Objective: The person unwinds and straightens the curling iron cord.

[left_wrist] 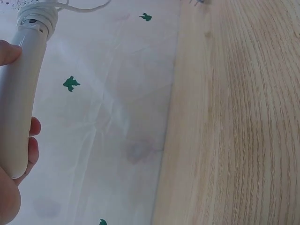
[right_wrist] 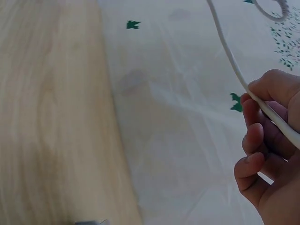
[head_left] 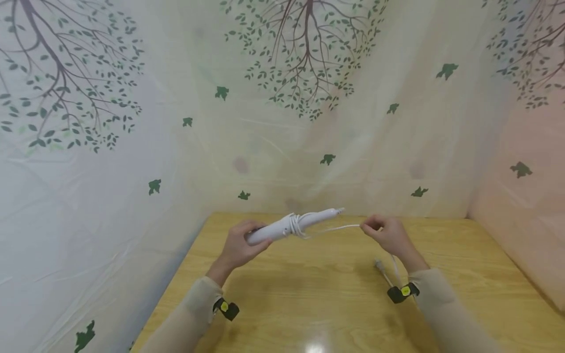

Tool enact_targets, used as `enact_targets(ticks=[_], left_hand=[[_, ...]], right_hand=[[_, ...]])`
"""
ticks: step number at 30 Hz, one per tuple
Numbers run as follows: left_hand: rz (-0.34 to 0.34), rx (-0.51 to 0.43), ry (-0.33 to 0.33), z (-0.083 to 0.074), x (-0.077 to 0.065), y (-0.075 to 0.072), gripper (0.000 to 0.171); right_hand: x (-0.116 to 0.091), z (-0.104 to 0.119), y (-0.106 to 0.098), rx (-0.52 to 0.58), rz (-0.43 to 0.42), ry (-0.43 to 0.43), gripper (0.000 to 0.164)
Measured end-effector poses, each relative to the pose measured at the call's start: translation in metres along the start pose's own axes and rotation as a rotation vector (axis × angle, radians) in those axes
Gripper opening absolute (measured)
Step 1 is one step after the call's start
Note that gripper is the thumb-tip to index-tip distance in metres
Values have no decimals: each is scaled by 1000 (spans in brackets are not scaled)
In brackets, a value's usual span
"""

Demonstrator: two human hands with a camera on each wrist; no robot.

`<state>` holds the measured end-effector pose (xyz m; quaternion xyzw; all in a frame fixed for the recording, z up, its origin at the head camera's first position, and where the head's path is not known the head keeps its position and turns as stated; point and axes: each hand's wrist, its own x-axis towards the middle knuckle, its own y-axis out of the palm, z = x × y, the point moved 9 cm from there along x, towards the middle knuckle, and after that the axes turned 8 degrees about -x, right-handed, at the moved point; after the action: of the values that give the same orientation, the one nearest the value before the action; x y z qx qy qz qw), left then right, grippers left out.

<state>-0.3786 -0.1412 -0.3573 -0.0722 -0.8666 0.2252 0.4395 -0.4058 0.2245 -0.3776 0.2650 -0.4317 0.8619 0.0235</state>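
In the head view my left hand [head_left: 238, 247] grips the thick, rounded end of a white wand-shaped electrical appliance [head_left: 270, 231]. The wand slants up to the right, above the table, and its thin end is free. Several turns of white power cord [head_left: 296, 225] are wound round its middle. From these turns the cord runs across to my right hand [head_left: 388, 238], which pinches it between thumb and fingertips. The right wrist view shows the cord [right_wrist: 229, 54] passing through that pinch. Below my right hand hangs the cord's tail with the plug [head_left: 378, 265].
A wood-grain table [head_left: 304, 294] lies beneath both hands. Pale sheeting [head_left: 282, 171] printed with trees and green leaves stands round its back and sides. Each wrist wears a black camera band, one on the left [head_left: 227, 309] and one on the right [head_left: 401, 292].
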Motion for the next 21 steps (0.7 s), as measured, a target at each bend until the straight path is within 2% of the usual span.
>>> enact_targets(ticks=[5,10,16,21], left_hand=[[-16,9,-5,2,1,-2,29],[-29,4,6,4,3,-3,29],[-42,25,-8,8,3,-4,29],[-38,29,-21,10,0,-2,29]], right_hand=[[-11,-2,18,6,105,-20,15],[-18,4,22,36,116,-81,8],[-31,21,26,74,135,-179,2],[-41,36,30,108,215,-225,1]])
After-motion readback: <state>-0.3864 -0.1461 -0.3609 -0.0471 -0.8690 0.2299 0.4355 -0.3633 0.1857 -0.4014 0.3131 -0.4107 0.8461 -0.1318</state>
